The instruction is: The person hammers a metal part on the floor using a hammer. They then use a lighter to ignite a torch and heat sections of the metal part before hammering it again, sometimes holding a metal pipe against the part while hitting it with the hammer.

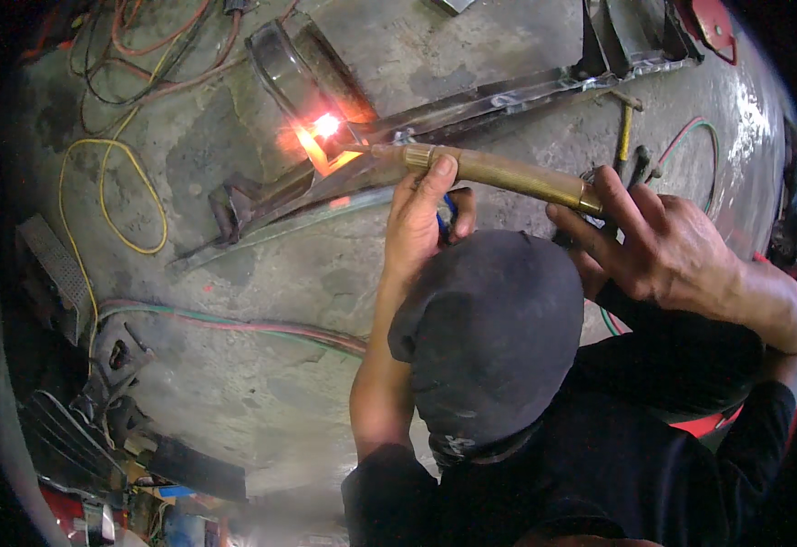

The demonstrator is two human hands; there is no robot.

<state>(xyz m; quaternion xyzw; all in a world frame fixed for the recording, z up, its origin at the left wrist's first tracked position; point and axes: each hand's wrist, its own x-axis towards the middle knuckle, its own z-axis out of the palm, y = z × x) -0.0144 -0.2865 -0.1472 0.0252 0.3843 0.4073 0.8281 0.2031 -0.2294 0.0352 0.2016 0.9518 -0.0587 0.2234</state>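
Note:
Neither of my own hands is in view. A person in a dark cap (498, 337) and black clothes crouches in front of me, seen from above and behind. That person's left hand (421, 205) supports the front of a brass gas torch (508, 178), with something blue showing by its fingers. Their right hand (663, 237) is at the torch's rear end, its fingers partly hidden. The tip points left to a bright glow (326, 125) at a curved steel piece (280, 59). Orange-hot metal (325, 164) shows there, beside a long steel beam (498, 100).
A yellow cord (107, 141) and several hoses lie loosely on the concrete floor at the left. Red and green hoses (225, 321) run toward the person. A yellow-handled hammer (626, 128) lies at the right. Metal parts and scrap (179, 465) fill the lower left.

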